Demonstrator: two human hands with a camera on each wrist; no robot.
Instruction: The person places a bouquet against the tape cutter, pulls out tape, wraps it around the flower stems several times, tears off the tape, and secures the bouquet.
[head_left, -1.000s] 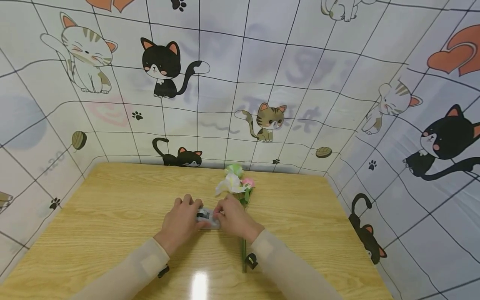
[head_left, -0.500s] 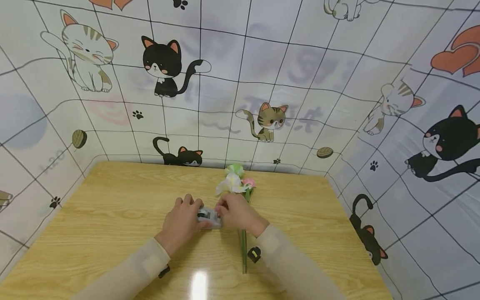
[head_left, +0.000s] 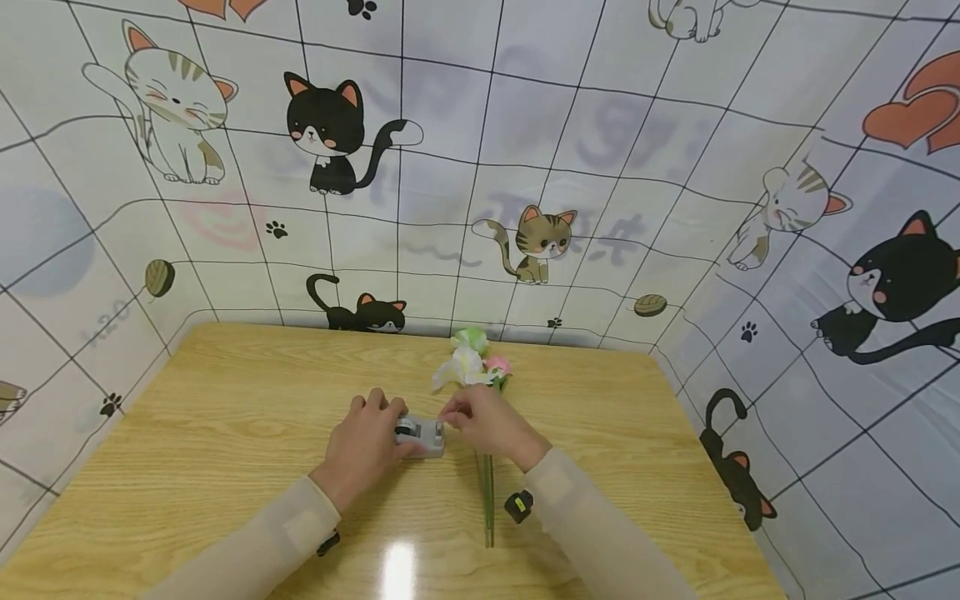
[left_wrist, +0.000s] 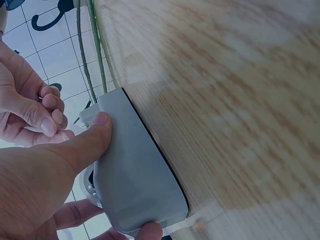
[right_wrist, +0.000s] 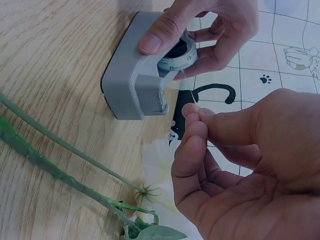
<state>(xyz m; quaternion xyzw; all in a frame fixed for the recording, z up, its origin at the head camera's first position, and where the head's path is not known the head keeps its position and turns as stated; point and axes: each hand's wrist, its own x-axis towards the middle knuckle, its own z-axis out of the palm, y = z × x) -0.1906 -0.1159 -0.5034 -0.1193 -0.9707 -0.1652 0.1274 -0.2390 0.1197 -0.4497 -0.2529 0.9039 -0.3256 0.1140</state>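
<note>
Tape dispenser (head_left: 429, 443) sits between the two hands (head_left: 362, 448).

Free passage lay over the table (head_left: 247, 383) to the left of your left hand (head_left: 363, 446) and to the right of your right sleeve (head_left: 588, 525); between your forearms, the table's near part offered room as far as the flower stems (head_left: 488, 500), which passed beneath your right hand (head_left: 495, 423). The tape dispenser (head_left: 431, 443) obstructed the gap between your hands, where a thin strand of tape (right_wrist: 189, 89) also ran to your right hand. Just beyond, the blooms (head_left: 463, 367) blocked the way
</note>
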